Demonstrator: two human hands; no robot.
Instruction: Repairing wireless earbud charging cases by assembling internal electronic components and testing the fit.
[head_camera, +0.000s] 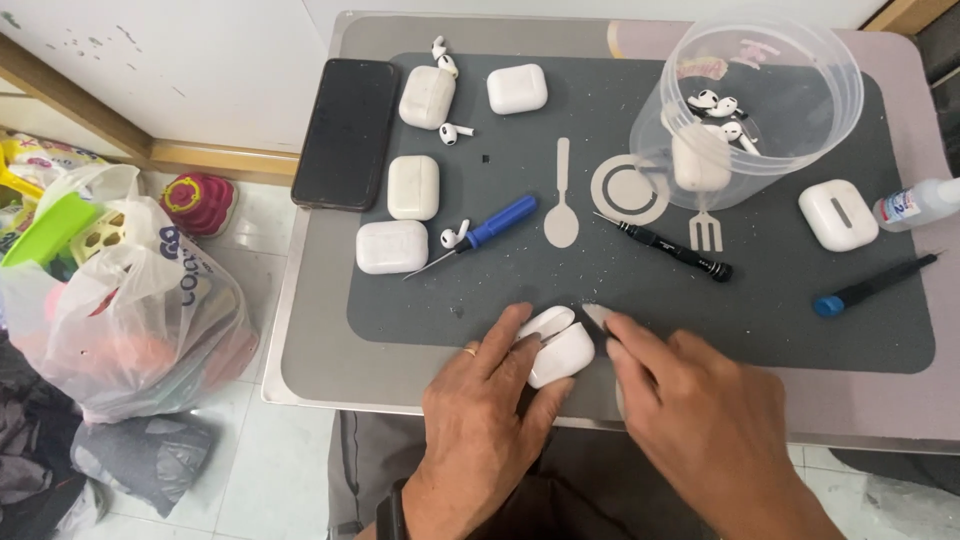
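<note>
Bright, even overhead light, soft shadows, mild glare on the clear plastic tub (770, 95), sharp focus throughout.

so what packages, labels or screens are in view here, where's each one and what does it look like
Phone: left on the grey mat, flat black rectangle, screen dark.
Glue bottle: right table edge, lying down, clear with a blue and red label.
Plastic tub: top right of the mat, tipped, clear, faint pink print.
Plastic bag: on the floor at left, white, blue print.
</note>
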